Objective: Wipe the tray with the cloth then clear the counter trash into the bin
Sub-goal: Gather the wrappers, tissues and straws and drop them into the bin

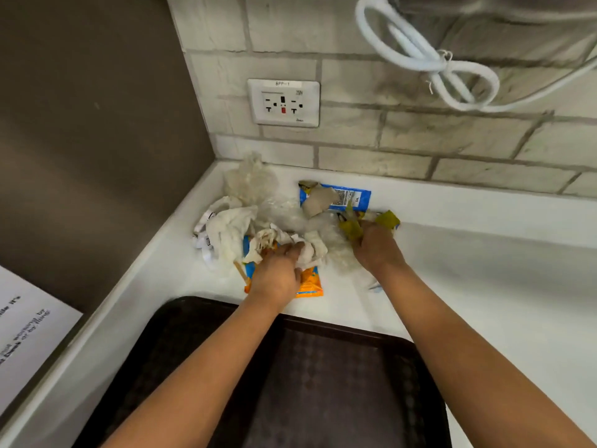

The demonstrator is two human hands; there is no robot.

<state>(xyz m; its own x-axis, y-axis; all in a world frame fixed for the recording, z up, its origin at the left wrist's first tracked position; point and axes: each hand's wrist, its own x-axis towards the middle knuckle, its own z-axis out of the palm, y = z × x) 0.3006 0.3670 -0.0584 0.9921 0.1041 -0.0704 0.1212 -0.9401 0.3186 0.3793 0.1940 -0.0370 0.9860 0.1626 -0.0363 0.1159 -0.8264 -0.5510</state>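
White counter [484,286]: trash heaped in the far left corner.
Tray [323,383]: near, bare; wiping looks finished, though no cloth shows.
Left hand [277,273]: curled round crumpled napkins [290,244].
Right hand [374,244]: gripping a yellow-green wrapper [352,229].
Left to do: binning; no bin visible.

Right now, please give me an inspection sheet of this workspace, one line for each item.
Surface: white counter, trash heaped in its corner.
Job's things: dark tray at near edge, nothing on it; cloth and bin not seen.
Clutter: crumpled napkins, clear plastic wrap, blue wrapper, orange wrapper.
Hands: left hand grips napkins; right hand grips yellow-green scraps.
Cables: white cord looped, hanging above.
Surroundings: tiled wall, outlet, printed sheet at left.
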